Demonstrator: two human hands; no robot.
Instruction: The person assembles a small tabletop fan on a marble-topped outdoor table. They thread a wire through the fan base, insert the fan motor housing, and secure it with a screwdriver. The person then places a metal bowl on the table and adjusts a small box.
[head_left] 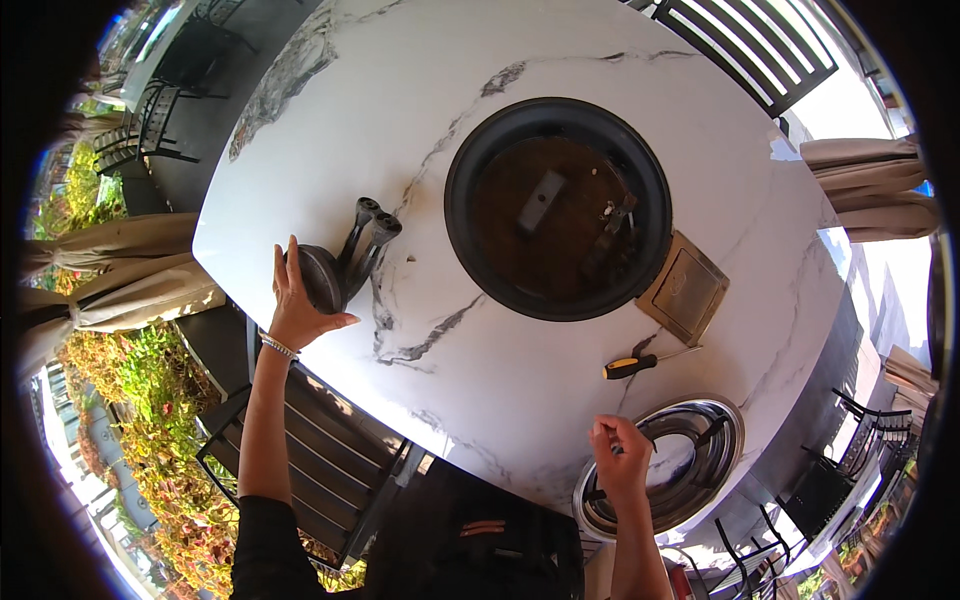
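My left hand [297, 305] has its fingers spread at the side of a dark round pan-like piece [324, 280]. Two dark handles with holes in their ends [384, 230] extend from that spot, away from my palm; whether they belong to one pan or two stacked ones, I cannot tell. My right hand [622, 455] is closed above the left part of a shiny oval metal tray [735, 425]. Something small may be between its fingers, too hidden to name. Just beyond it lies a screwdriver [630, 367] with a yellow and black handle, its shaft pointing right.
A large black round basin [457, 220] holds brownish liquid, with a grey flat bar [541, 200] and small pieces inside. Against its lower right lies a brownish square plate [685, 292]. All stand on a white marbled table [480, 390]. Slatted chairs [320, 470] surround it.
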